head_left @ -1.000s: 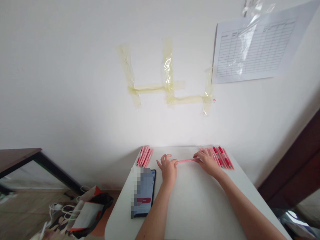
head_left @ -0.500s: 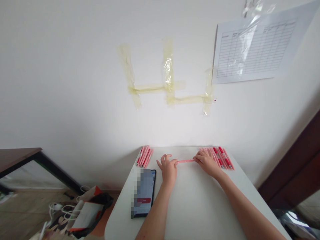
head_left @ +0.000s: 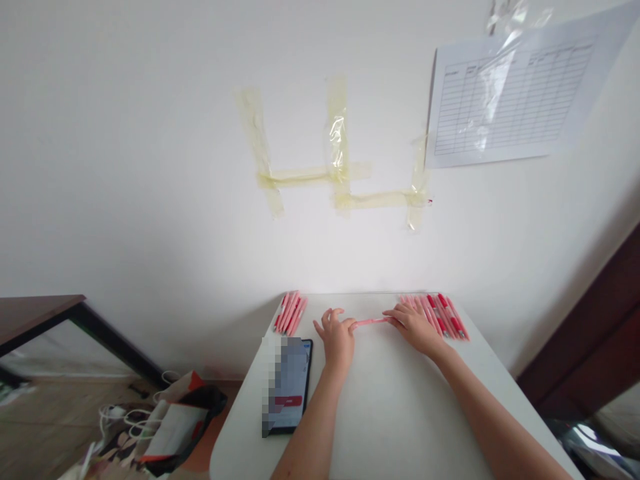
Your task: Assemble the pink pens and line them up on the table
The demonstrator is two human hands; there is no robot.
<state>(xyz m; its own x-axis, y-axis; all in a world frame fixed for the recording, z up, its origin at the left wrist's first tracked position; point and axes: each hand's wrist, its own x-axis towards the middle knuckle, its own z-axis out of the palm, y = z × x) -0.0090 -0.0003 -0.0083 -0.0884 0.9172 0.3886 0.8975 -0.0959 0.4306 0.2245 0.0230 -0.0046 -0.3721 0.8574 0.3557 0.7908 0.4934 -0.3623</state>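
A pink pen (head_left: 371, 321) lies sideways between my two hands, just above or on the white table (head_left: 400, 413). My left hand (head_left: 338, 339) pinches its left end with thumb and finger, the other fingers spread. At the pen's right end, my right hand (head_left: 413, 327) has its thumb and fingertips closed on it. Beyond the right hand sits a row of pink and red pens (head_left: 447, 317), partly hidden by that hand. A smaller bunch of pink and red pens (head_left: 290, 313) lies at the table's far left corner.
A phone (head_left: 290, 387) lies on the table left of my left forearm. The white wall (head_left: 190, 200) with yellowish tape rises behind the table. On the floor to the left are a bag (head_left: 180, 427) and white cables. A dark brown panel (head_left: 590, 333) stands at right.
My right hand's fingers have shifted slightly to the left along the pen, with the index finger now stretched out more. The left hand and the pen are nearly still.
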